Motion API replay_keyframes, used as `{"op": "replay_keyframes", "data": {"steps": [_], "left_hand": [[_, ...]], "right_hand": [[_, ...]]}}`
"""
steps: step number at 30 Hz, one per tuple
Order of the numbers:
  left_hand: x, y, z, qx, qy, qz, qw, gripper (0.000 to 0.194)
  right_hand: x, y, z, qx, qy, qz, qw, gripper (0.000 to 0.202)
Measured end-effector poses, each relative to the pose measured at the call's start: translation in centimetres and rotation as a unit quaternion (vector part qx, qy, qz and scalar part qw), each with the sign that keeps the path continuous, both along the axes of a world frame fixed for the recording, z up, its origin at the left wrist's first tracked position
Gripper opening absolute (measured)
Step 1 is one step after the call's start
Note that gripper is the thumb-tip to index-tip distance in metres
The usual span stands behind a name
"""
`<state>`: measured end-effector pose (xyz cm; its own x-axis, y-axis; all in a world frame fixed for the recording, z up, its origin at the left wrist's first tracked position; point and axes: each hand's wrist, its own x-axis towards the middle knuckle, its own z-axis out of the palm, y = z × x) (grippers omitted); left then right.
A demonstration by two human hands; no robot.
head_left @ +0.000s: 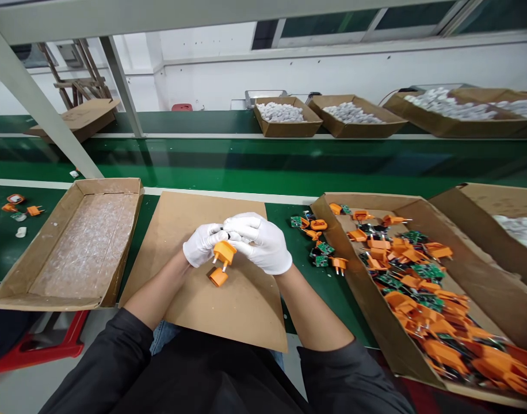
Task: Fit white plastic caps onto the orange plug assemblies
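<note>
White gloves cover both hands, which meet above a brown cardboard sheet [246,305]. My left hand [203,244] is closed by an orange plug piece [224,253] with two metal pins pointing down. Fingers of my right hand [263,244] are pinched together close to my left fingertips, around a small dark part too hidden to name. Just below the plug piece, an orange shell [217,276] lies on the cardboard.
To the right, a carton [384,345] holds orange plugs and green circuit boards; several more lie beside it. A carton [86,241] with a clear plastic lining stands left. Cartons of white pieces [287,127] line the back shelf.
</note>
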<state>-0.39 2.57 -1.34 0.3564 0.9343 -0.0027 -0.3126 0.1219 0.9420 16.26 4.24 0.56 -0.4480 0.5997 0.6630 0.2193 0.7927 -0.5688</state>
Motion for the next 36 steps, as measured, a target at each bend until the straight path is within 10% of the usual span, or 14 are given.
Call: {"op": "replay_keyframes", "data": {"steps": [15,20,28,36], "left_hand": [[-0.5,0.3,0.6,0.087,0.096,0.093,0.987,0.049],[-0.6,0.1,0.3,0.133,0.155,0.136,0.969,0.048],[-0.7,-0.1,0.4,0.320,0.291,0.199,0.879,0.035],[-1.3,-0.2,1.0,0.478,0.370,0.247,0.757,0.033]], "right_hand": [[0.4,-0.2,-0.4,0.027,-0.015,-0.042,0.999,0.025],[0.4,0.1,-0.3,-0.072,0.022,0.024,0.997,0.024],[-0.6,-0.8,0.0,-0.216,0.160,0.053,0.962,0.012],[0.4,0.2,0.2,-0.377,0.107,0.093,0.915,0.056]]}}
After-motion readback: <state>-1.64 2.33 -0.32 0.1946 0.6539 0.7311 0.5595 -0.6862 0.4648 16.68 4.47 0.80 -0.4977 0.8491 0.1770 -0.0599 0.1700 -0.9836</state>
